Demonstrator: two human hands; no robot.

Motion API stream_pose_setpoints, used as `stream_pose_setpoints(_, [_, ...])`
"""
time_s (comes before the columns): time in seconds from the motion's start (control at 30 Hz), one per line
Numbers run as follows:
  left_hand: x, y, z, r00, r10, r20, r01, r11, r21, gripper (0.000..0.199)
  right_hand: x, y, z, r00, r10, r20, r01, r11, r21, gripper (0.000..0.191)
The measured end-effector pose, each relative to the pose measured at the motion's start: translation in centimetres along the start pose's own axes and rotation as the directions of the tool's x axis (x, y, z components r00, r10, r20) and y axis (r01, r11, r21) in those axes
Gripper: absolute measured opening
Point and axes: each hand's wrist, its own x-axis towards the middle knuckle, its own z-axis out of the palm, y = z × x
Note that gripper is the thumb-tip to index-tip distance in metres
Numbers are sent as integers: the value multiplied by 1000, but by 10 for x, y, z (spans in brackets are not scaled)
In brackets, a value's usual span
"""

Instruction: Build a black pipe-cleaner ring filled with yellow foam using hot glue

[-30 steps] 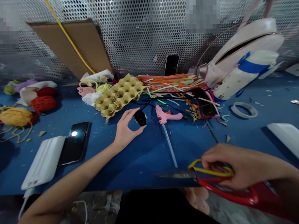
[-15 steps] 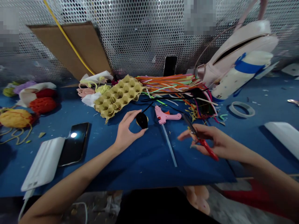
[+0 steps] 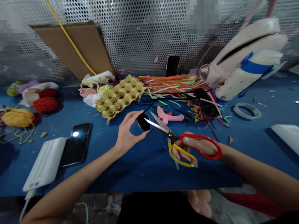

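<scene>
Head view shows me the left hand [image 3: 127, 132] pinching a black oval piece [image 3: 143, 122]; beside it, the right hand [image 3: 198, 145] grips red-and-yellow scissors [image 3: 171, 135], blades parted toward the piece. Either slipping could nick the left hand.

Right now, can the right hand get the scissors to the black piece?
Likely yes: the right hand holds the scissors open, one blade tip overlapping the black piece in view, and the left hand leaves the piece's right side free. Actual contact is unclear.

Bare hands [image 3: 127, 132] and forearms [image 3: 91, 172], black garment [image 3: 149, 207], cut unclear.
</scene>
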Motion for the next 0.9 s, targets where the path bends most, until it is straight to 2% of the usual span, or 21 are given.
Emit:
stream_pose_setpoints(0.1, [0, 0, -1, 1000, -21, -5, 21, 1000, 11, 65, -4, 6, -3, 1000, 15, -10, -14, 998, 60, 67])
stream_pose_setpoints(0.3, [1, 0, -2, 999, -48, 4, 48, 999, 23, 65, -13, 12, -5, 998, 16, -60, -13, 999, 40, 60])
stream_pose_setpoints(0.47, [1, 4, -3, 999, -32, 12, 31, 999, 40, 66, -12, 19, -3, 996, 94, 3, -94, 992, 78, 65])
stream_pose_setpoints(0.63, [-1, 8, -3, 999, -36, 22, 34, 998, 59, 67, -13, 27, -4, 993, 114, -33, -111, 991, 81, 64])
stream_pose_setpoints(0.9, [-2, 10, -2, 999, -32, 24, 30, 998, 61, 67, -7, 19, 2, 995, 95, -40, -90, 991, 96, 65])
